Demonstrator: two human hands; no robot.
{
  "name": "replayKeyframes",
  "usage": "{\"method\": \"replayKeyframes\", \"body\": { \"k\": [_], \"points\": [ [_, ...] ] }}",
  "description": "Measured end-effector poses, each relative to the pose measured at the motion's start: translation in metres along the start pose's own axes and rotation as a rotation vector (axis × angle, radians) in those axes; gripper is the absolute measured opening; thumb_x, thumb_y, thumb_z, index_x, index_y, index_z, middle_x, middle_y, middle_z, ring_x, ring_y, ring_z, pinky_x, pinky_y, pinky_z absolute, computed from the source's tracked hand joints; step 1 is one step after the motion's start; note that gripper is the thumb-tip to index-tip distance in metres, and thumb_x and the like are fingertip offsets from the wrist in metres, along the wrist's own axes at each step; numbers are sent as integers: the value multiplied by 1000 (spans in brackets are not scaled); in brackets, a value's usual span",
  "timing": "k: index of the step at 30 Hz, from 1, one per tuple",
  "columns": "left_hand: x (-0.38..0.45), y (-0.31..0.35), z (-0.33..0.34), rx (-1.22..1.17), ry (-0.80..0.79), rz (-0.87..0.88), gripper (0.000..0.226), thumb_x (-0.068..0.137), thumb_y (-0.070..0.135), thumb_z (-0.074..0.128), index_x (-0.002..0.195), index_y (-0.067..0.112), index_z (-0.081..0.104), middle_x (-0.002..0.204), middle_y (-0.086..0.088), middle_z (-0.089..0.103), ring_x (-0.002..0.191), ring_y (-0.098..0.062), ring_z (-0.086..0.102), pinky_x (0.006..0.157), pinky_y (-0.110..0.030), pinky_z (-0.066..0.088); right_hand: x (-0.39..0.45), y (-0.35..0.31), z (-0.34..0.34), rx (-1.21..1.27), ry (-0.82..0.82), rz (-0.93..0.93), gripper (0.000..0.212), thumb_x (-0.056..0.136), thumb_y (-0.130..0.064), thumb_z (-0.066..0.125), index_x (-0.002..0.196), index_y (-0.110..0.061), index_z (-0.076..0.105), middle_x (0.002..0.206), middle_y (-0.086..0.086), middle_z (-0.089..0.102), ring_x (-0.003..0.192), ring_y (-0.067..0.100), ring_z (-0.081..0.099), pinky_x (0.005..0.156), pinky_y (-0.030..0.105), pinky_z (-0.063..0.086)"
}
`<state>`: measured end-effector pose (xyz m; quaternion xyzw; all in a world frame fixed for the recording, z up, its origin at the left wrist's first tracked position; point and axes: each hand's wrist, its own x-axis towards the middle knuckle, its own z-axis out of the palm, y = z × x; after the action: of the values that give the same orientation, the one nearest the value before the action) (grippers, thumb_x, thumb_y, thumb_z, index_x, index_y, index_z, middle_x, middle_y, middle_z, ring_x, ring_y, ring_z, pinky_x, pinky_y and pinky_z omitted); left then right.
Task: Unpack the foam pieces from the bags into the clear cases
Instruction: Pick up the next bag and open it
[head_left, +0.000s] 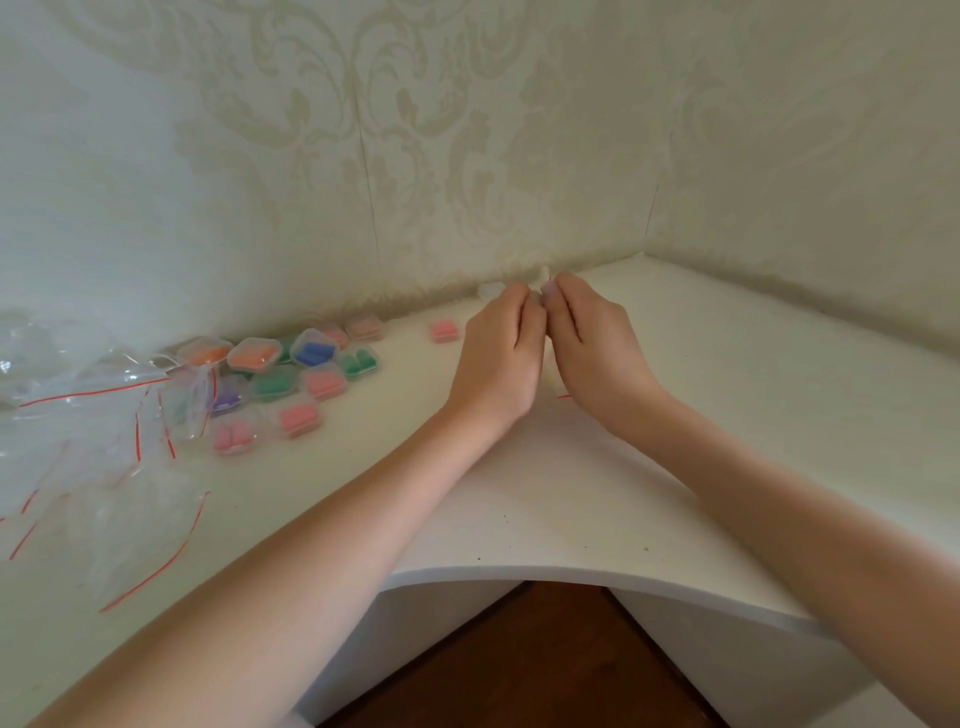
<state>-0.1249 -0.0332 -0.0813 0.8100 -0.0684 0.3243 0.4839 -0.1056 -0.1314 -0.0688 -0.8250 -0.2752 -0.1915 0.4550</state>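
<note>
While filled clear cases (306, 364) lie well left, the left hand (501, 353) and right hand (592, 343), fingers curled, together pinch a small pale piece (544, 274).

A home room is showing here: damask wallpaper (415, 130) is filling the upper frame, a white corner tabletop (571, 493) is sitting over a wooden floor (540, 665) at bottom centre.

Both hands (540, 343) pinch small clear bag (544, 274) over desk (571, 493).
</note>
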Motion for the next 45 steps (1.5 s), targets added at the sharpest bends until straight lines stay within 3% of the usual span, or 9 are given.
{"method": "replayKeyframes", "body": {
  "k": [8,18,22,24,28,32,36,40,45],
  "points": [
    [1,0,-4,75,28,-15,34,94,14,44,66,-2,48,60,-14,55,56,-19,43,53,-30,30,0,-3,-4,-145,-38,22,41,103,-22,31,62,-24,30,57,-10,39,50,5,35,48,18,28],
    [2,6,-9,220,146,-138,32,89,7,42,61,21,34,55,7,41,57,-16,38,63,-31,22,4,-6,-6,-345,-49,82,36,98,-20,36,63,-21,25,59,-3,37,63,26,37,48,35,22],
    [1,8,-12,231,155,-85,34,90,8,40,62,23,30,55,7,38,55,-16,36,52,-32,19,4,-5,-12,-284,21,-10,19,98,-23,41,84,-12,37,77,10,54,74,34,59,61,48,47],
    [-2,9,-11,269,166,-13,36,94,11,41,63,23,28,53,9,35,50,-9,33,48,-27,18,3,-4,-17,-216,66,-118,10,93,-9,48,95,-10,39,91,8,51,79,29,56,65,52,50],
    [-4,9,-10,328,164,101,26,99,19,39,74,14,36,54,11,33,47,-7,33,44,-28,16,4,1,-18,-217,106,-270,25,77,7,52,90,-11,64,113,-3,48,92,9,40,59,43,53],
    [-5,10,-10,373,212,141,27,99,24,42,74,13,38,52,11,31,47,-14,33,43,-30,16,3,-2,-20,-108,229,-263,25,71,9,53,73,-9,69,117,-8,46,81,9,45,63,24,46],
    [-4,9,-10,352,221,114,28,99,27,42,75,13,40,53,8,36,52,-22,39,50,-31,20,3,1,-19,-327,106,-209,27,80,-2,55,87,-17,76,134,-7,49,108,15,44,66,41,54],
    [-7,6,-5,389,201,255,26,96,25,45,76,9,48,61,4,44,52,-20,38,49,-29,24,3,4,-17,-410,-67,-33,27,94,-19,44,96,-22,71,147,-9,39,133,17,33,84,34,44],
    [-8,4,-1,478,186,463,25,92,26,47,76,8,55,60,-2,57,49,-24,54,47,-22,26,7,10,-19,-269,-51,65,16,84,-10,56,90,-12,71,136,0,50,120,17,49,92,34,42]
  ]
}}
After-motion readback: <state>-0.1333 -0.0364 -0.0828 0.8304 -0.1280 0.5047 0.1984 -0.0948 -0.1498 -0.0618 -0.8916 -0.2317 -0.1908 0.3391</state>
